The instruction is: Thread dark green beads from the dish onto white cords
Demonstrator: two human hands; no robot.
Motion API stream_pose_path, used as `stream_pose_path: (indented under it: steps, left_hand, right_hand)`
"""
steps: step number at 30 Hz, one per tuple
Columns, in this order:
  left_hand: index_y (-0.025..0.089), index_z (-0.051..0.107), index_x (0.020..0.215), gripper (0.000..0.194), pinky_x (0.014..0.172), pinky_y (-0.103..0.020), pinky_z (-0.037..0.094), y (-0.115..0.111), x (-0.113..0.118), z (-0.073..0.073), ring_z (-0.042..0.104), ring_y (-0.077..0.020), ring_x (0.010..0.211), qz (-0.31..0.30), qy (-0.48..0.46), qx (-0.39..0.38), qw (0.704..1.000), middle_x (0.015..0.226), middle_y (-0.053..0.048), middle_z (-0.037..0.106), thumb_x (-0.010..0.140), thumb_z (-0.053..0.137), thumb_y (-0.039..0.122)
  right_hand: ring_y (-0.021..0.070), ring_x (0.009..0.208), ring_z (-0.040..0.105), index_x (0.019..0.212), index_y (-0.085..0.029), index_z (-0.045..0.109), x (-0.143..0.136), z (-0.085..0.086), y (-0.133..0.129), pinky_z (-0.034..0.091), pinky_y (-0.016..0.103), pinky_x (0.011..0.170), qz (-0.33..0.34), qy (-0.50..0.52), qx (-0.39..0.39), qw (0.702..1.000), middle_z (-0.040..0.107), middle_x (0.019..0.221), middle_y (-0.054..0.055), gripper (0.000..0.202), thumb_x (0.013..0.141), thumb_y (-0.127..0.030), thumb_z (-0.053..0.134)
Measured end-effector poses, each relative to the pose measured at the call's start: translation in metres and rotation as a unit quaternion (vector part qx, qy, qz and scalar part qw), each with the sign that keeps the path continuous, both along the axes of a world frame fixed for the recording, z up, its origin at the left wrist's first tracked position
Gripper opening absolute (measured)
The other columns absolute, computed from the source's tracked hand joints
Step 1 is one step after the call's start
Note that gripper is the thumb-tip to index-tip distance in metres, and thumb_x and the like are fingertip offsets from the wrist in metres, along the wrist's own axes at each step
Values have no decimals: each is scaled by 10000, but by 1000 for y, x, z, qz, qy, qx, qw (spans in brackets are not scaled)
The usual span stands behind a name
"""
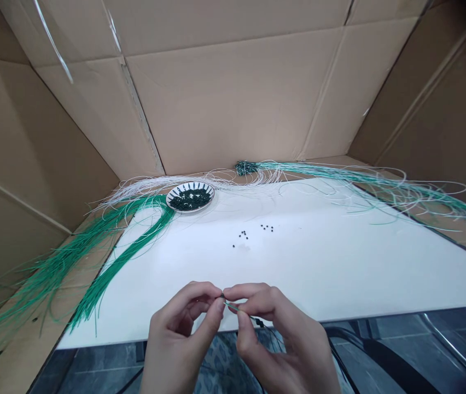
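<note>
My two hands meet close together over the near edge of the white board. In a pinch between thumb and index finger, my left hand holds a tiny dark bead, mostly covered by the fingertips. My right hand pinches a thin green strand, whose tip reaches the left fingertips. Whether the strand passes through the bead is too small to tell. Beyond the hands, several loose black beads lie on the board.
A striped plate of dark beads stands at the back of the white board. Green strands spread at left. A bundle of green and white strands with dark ends lies along the back right. Cardboard walls enclose the board.
</note>
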State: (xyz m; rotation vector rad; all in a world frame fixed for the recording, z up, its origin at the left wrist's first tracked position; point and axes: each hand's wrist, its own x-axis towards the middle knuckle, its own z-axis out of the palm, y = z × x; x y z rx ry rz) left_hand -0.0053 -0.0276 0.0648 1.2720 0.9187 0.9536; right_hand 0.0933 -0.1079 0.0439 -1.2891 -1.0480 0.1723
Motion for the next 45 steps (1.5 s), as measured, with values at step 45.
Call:
stream_pose_path:
  steps: [45]
  left_hand:
    - [238, 847, 666, 208, 577, -106, 546, 0, 3, -3, 662, -82, 557, -37, -93, -45, 994, 642, 29, 758, 579, 993, 356]
  right_hand:
    - [145, 819, 704, 688, -251, 571, 5, 22, -2, 559, 257, 761, 39, 204, -116, 971, 753, 856, -26, 106, 769, -202, 620]
